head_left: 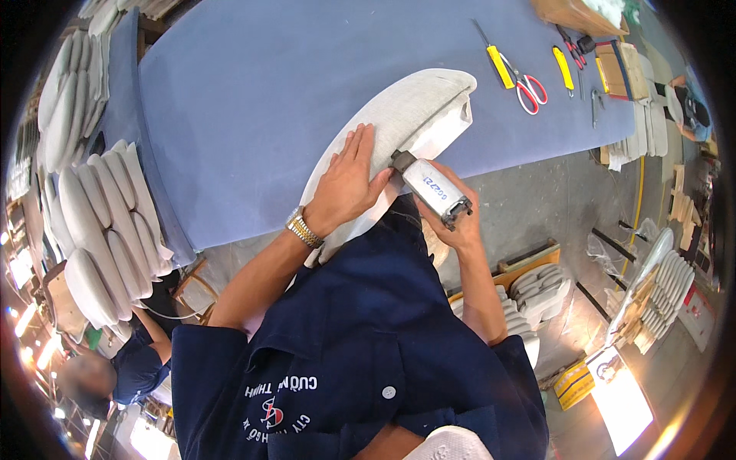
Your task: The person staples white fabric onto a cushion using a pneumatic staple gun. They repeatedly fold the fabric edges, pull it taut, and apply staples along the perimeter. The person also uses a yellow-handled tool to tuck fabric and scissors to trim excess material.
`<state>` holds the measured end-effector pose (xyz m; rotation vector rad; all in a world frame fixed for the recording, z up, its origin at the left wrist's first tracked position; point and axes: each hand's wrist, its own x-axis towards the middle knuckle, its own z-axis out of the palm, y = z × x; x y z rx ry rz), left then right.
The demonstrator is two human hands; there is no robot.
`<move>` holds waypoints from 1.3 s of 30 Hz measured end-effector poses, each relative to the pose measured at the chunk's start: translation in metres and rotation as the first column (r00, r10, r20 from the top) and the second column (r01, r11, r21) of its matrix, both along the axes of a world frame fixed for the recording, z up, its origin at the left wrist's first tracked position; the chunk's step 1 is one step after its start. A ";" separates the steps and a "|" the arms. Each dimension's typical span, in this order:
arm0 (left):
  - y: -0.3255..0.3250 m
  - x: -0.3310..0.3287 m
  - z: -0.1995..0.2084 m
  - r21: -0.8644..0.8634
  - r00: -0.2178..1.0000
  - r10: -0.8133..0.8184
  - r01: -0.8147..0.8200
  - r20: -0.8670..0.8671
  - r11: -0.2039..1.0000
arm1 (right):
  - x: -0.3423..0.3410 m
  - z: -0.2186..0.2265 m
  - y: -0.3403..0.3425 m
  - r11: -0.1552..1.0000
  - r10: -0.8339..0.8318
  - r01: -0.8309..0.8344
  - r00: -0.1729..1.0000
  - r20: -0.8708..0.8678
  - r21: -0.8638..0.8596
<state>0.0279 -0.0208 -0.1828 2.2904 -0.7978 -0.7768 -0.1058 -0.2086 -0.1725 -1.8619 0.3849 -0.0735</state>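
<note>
A curved padded piece covered in light grey fabric [418, 96] lies at the front edge of the blue-covered table [268, 69], its near end reaching down against my body. My left hand [346, 180] presses flat on its fabric, fingers stretched out and holding nothing. In my right hand [464, 218] is a white and dark metal staple gun [437, 188], gripped with the fingers wrapped round it. The gun's nose touches or nearly touches the near edge of the piece, just right of my left thumb. Contact at the tip is too small to make out.
Red-handled scissors [529, 93], a yellow-handled screwdriver [500, 66] and a yellow cutter [563, 69] lie at the table's right. A cardboard box [619, 70] stands beyond. Padded pieces [107, 222] are stacked at left, near another person [138, 360].
</note>
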 end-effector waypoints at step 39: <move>-0.013 -0.015 -0.006 0.002 0.993 0.111 -0.111 0.027 0.994 | -0.006 0.012 0.003 0.995 0.094 -0.097 0.993 -0.078 -0.036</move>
